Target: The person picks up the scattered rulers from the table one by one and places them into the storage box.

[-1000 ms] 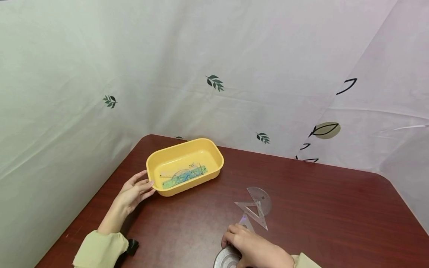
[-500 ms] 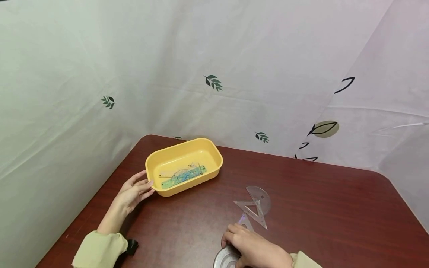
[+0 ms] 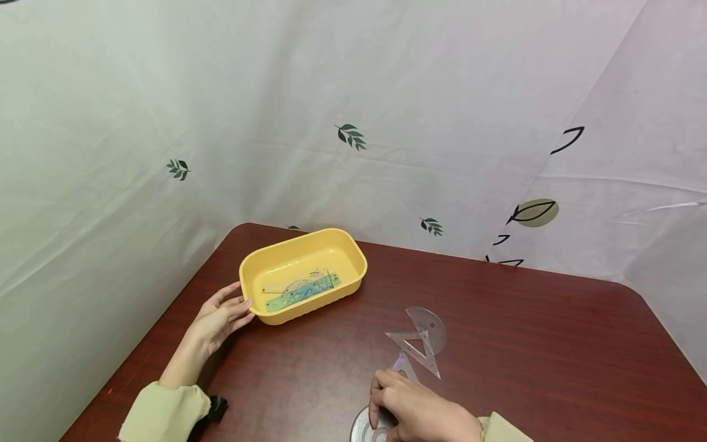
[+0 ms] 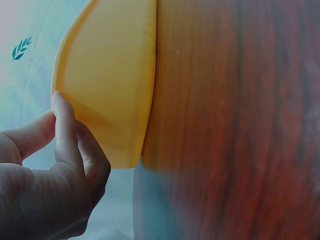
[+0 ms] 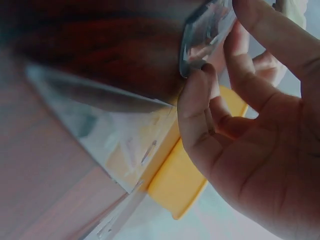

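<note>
Left hand (image 3: 218, 316) pinches the rim of yellow tray (image 3: 293, 258); right hand (image 3: 420, 408), nearer the wearer than the tray, grips ringed disc (image 3: 360, 425). Disc probably stiff, slick; best held by opposite edges.

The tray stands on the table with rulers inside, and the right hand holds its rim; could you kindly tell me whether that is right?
Not quite: it is the left hand that holds the rim, as the head view shows. The tray does stand on the table with rulers inside.
</note>
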A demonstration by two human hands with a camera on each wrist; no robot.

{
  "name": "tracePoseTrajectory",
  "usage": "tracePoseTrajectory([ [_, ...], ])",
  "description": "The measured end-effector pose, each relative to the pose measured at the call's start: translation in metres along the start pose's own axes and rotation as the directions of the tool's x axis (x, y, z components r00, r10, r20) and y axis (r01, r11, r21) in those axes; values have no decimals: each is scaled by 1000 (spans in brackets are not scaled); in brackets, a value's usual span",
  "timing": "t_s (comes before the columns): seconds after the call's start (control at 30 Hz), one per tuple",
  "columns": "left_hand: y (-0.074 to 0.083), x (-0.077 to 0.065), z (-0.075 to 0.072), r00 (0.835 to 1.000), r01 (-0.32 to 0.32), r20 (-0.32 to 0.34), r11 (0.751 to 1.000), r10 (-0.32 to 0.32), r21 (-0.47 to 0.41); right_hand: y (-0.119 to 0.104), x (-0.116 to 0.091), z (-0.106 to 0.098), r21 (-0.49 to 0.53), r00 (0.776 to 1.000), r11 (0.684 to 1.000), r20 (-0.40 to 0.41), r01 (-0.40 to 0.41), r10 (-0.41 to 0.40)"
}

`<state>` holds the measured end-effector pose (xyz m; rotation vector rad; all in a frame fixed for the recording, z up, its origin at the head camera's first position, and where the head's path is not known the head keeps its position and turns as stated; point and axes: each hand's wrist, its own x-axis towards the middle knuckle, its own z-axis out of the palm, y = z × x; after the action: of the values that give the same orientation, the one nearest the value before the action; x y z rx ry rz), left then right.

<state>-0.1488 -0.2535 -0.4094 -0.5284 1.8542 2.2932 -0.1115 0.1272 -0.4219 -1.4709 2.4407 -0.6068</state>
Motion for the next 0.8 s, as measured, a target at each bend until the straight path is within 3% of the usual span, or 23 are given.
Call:
tracePoseTrajectory([
  [0.27,-1,0,-1,1000,-4,4,1000,4,0,1,-2,2,-68,995,995,-57,79,-83],
  [0.57,0,-1,0,1000,-7,3,1000,7,8,2,4,1,-131,995,991,-87,26,-38],
  [0.8,0,0,0,1000,-5,2,1000,5,-1,0,9,-2,-171,999,985,-32,-19,14],
])
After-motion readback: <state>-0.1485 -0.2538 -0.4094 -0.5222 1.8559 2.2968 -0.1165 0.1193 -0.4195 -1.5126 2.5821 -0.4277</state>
